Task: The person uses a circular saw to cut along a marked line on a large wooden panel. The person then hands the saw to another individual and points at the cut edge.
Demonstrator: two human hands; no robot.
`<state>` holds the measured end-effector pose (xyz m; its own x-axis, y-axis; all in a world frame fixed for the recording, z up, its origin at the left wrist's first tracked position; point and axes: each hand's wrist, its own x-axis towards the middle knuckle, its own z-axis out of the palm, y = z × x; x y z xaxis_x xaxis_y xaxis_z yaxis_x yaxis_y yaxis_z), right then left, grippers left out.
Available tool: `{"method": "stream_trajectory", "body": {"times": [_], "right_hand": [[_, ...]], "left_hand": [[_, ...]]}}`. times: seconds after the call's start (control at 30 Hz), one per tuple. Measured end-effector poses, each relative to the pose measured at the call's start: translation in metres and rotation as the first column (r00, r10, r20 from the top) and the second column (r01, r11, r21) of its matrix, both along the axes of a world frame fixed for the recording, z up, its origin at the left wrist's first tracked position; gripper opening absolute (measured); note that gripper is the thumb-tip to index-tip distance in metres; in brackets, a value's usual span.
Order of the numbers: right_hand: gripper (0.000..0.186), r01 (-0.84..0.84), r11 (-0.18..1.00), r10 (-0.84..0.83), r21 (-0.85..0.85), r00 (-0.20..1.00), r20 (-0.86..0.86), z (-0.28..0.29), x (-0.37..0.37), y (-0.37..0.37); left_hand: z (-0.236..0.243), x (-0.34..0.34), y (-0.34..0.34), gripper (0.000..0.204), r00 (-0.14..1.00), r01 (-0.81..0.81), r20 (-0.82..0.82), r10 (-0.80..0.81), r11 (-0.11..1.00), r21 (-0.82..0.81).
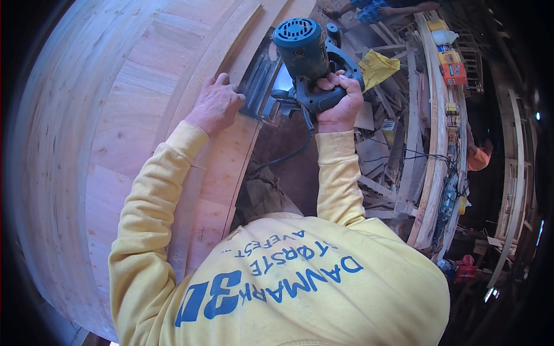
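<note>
At the rear handle of a blue-green circular saw (303,55), the wearer's right hand (341,102) is closed, its fingers wrapped around the grip. Just left of the saw, the left hand (214,106) lies palm down on a wooden strip (231,43), its fingers partly bent and their tips beside the edge of the saw's flat base plate (254,86); whether those fingers pinch the strip or only press on it, I cannot tell. The two hands are apart, with part of the saw between them. The saw stands with its motor upward at the right edge of a broad, pale wooden panel (133,86), which curves away to the saw's left through the fisheye lens. From the saw's handle a dark cord (283,158) hangs toward the wearer. Nearer the wearer than the saw are the two sleeves and body of a yellow sweatshirt (346,300) with dark blue lettering. Right of the saw, a crumpled yellow bag (378,68) lies over heaped wood offcuts (384,153). Farther right of the saw, an orange box (454,74) and a whitish container (444,37) sit along a long timber ledge (423,216); beyond these shows another person's orange garment (479,158).
</note>
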<state>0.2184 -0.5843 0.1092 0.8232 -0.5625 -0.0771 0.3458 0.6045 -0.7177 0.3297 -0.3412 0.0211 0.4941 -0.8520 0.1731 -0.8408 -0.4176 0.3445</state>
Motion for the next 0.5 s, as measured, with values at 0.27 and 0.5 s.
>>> {"method": "stream_trajectory", "body": {"times": [0.27,0.5], "right_hand": [[0.018,0.022,1.0,-0.022,-0.007,0.999,-0.025,0.004,0.006,-0.005],[0.018,0.024,1.0,-0.024,0.015,1.0,0.001,0.003,0.013,-0.011]], "left_hand": [[0.001,0.007,-0.008,0.007,1.0,0.003,0.008,-0.003,1.0,0.01],[0.0,0.014,-0.014,0.005,1.0,-0.005,0.013,0.005,1.0,-0.011]]}}
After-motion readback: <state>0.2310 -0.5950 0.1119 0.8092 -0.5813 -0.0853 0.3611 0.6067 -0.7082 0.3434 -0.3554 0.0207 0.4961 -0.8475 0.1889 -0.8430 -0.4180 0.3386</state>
